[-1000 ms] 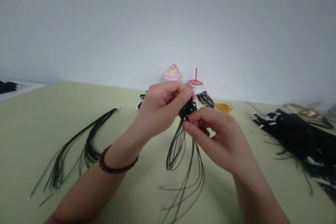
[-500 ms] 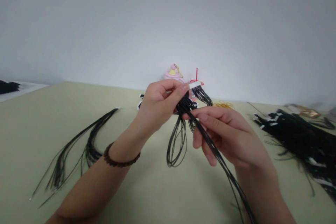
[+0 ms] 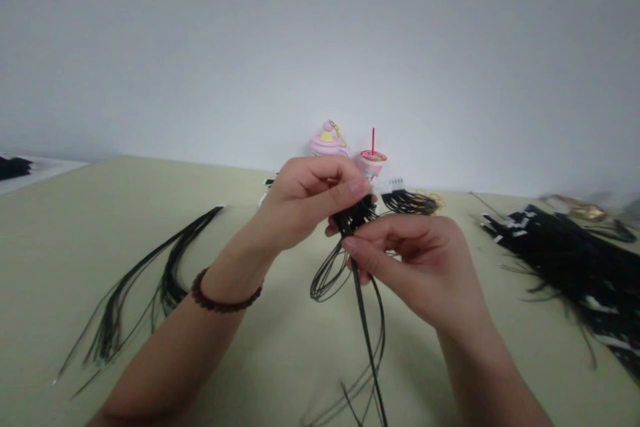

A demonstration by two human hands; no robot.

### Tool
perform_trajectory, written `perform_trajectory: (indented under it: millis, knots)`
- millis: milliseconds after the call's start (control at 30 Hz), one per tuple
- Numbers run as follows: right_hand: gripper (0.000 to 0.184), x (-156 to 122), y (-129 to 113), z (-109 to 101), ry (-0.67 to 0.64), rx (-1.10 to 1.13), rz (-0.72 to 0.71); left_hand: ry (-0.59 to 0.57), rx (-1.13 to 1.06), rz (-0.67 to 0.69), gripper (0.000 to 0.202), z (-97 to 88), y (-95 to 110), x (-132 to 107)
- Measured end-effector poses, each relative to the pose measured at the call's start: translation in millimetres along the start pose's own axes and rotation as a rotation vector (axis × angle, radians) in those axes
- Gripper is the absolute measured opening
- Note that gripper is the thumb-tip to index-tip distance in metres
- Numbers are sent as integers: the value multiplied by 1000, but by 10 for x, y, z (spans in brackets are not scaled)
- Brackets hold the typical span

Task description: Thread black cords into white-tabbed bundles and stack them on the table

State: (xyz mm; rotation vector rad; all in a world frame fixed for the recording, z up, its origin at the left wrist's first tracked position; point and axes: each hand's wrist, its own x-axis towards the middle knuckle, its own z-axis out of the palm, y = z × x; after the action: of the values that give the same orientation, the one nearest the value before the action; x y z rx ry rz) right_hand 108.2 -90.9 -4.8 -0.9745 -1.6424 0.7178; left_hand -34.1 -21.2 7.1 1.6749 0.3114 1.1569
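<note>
A black wire harness (image 3: 356,220) with white plug connectors is held up in the middle of the view. My left hand (image 3: 313,203) is closed on its upper end, beside a white connector (image 3: 391,185) whose short black wires arc to the right. My right hand (image 3: 407,257) pinches the wires just below, thumb against fingers. Loops of thin wire (image 3: 326,280) hang under the left hand. Long wire tails (image 3: 367,340) drop from the right hand's pinch to the bottom edge. Fingers cover part of the bundle.
On the pale green table (image 3: 280,360), a bundle of black wires (image 3: 175,267) lies to the left. A large pile of black wires with white connectors (image 3: 570,267) lies at the right. A pink trinket (image 3: 327,139) and a toy cup with red straw (image 3: 373,161) stand near the wall.
My right hand has closed its fingers and shifted slightly left and down along the wires. The tails now hang more steeply, and the white connector has moved right and down.
</note>
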Motion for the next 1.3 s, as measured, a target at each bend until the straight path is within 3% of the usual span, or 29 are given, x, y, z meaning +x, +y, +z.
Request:
perform_trajectory:
  millis: [133, 367, 633, 933, 1200, 1300]
  knots:
    - [14, -28, -59, -30, 11, -236, -60, -67, -28, -143, 18, -33, 5, 5]
    - [11, -64, -110, -92, 91, -443, -163, 50, 120, -115, 20, 48, 7, 20]
    - [29, 14, -30, -143, -90, -158, 104, 138, 219, -61, 20, 65, -20, 31]
    - [27, 45, 59, -232, -201, 216, 183, 169, 223, -57, 21, 43, -52, 38]
    - [11, 38, 34, -255, -229, 206, 52, 166, 179, -74, 19, 45, -59, 46]
    - [6, 33, 47, -202, -176, 153, 51, 166, 186, -84, 20, 56, -42, 49]
